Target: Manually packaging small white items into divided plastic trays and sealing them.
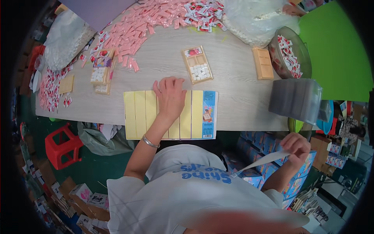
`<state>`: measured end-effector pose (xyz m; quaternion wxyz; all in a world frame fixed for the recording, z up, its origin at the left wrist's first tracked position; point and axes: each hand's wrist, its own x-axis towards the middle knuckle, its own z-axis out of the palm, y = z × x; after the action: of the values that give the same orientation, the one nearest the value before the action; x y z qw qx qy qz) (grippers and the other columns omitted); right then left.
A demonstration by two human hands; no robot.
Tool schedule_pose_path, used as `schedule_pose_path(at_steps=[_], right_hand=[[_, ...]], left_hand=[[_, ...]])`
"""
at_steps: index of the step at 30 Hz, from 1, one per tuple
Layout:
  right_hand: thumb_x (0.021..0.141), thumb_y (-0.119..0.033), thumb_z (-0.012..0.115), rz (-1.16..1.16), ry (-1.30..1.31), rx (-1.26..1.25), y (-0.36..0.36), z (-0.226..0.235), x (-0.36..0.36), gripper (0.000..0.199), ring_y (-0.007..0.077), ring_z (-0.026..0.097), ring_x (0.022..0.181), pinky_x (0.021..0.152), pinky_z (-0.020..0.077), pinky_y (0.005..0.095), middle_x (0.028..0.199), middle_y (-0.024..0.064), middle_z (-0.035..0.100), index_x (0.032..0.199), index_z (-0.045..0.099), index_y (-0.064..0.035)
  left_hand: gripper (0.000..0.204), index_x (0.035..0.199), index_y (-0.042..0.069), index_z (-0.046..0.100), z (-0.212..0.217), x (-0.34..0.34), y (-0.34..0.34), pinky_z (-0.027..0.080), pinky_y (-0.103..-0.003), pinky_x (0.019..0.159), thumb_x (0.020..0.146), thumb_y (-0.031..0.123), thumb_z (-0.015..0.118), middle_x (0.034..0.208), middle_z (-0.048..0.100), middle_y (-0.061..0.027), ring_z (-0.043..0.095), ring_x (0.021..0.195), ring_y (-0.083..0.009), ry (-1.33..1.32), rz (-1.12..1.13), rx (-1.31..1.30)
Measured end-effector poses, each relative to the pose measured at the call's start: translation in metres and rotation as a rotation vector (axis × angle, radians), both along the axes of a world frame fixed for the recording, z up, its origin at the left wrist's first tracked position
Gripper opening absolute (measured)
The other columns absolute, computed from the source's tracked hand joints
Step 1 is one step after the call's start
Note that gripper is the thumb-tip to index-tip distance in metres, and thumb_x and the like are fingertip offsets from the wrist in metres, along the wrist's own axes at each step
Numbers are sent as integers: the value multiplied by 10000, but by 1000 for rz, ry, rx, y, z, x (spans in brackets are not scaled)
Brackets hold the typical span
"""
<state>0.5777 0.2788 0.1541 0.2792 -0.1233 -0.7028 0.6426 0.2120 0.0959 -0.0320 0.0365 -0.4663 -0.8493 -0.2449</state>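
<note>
A row of overlapping sheets lies along the near table edge. Yellow bands face up, and the rightmost sheet shows a blue printed face. My left hand rests flat across the sheets' upper part, its fingertips reaching their far edge. Off the table's near right edge, my right hand pinches a long pale paper strip, whose free end trails down toward my shirt. Just beyond the sheets lies a compartmented plastic tray with white pieces and a red-printed packet.
Pink sachets heap up at the back. Filled trays are stacked at left. On the right are an orange tray, a bowl of sachets and a grey bin. A red stool stands below left; blue boxes are piled below right.
</note>
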Motion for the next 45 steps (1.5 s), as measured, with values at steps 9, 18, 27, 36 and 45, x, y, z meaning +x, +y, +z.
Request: schedule_pose_path(at_steps=[9, 18, 27, 36, 45], right_hand=[[747, 121, 775, 66, -19, -24, -19, -38, -100, 237, 210, 718, 811, 735, 576, 301, 885, 163, 718, 847, 609, -15], [863, 124, 658, -335, 92, -409, 19, -98, -169, 270, 98, 633, 750, 618, 537, 228, 899, 50, 644, 1039, 564, -58], [850, 63, 761, -403, -119, -333, 3, -164, -240, 264, 59, 636, 693, 609, 550, 198, 845, 14, 678, 1009, 587, -55], [808, 29, 818, -414, -301, -153, 30, -215, -273, 330, 52, 617, 682, 576, 510, 195, 831, 17, 669, 1004, 563, -44], [798, 35, 821, -401, -306, -240, 26, -213, -274, 339, 46, 612, 657, 576, 489, 177, 802, 9, 665, 989, 553, -45]], left_hand=[[957, 1526, 15, 397, -16, -14, 92, 135, -626, 1217, 857, 651, 649, 1614, 301, -235, 202, 1529, -408, 73, -279, -70], [1028, 1547, 12, 361, 42, -30, 49, 231, -536, 1214, 768, 499, 822, 1567, 378, -236, 320, 1480, -362, -320, -524, 120], [248, 858, 9, 760, 36, -37, 39, 495, -232, 580, 896, 251, 798, 719, 714, -34, 646, 628, -79, -1411, 127, 469], [293, 825, 16, 764, 28, -52, 54, 505, -382, 596, 823, 301, 833, 708, 706, -152, 676, 612, -286, -610, 241, 26], [323, 832, 31, 772, 18, -47, 50, 501, -429, 591, 828, 350, 822, 678, 679, -177, 667, 634, -357, -656, 297, 80]])
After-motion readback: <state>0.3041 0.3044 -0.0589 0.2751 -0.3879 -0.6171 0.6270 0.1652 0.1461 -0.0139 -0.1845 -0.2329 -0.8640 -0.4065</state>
